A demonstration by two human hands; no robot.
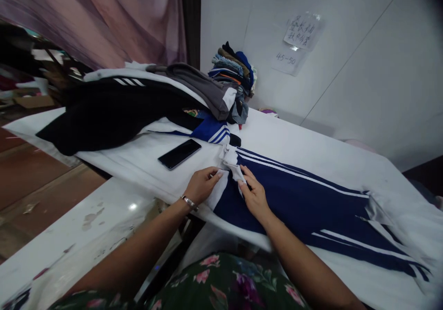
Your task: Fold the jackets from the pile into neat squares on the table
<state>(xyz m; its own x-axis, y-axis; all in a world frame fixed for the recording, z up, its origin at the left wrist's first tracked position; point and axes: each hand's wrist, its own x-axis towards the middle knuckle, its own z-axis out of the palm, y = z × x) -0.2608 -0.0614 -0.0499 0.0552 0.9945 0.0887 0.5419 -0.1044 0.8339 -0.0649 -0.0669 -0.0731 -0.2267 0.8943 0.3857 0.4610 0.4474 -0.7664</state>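
A navy garment (304, 204) with white stripes and white panels lies spread across the white table (297, 139). My left hand (203, 184) pinches the white fabric at the garment's collar end, a bracelet on the wrist. My right hand (254, 195) rests on the navy cloth just right of it, fingers gripping the bunched white collar piece (232, 163). Both hands are close together near the table's front edge.
A black phone (179, 153) lies on white cloth just beyond my left hand. Behind it lies a heap of black, grey and blue garments (131, 107). A stack of folded clothes (233, 77) stands against the wall under paper notes (299, 38). A lower white surface (79, 231) is at left.
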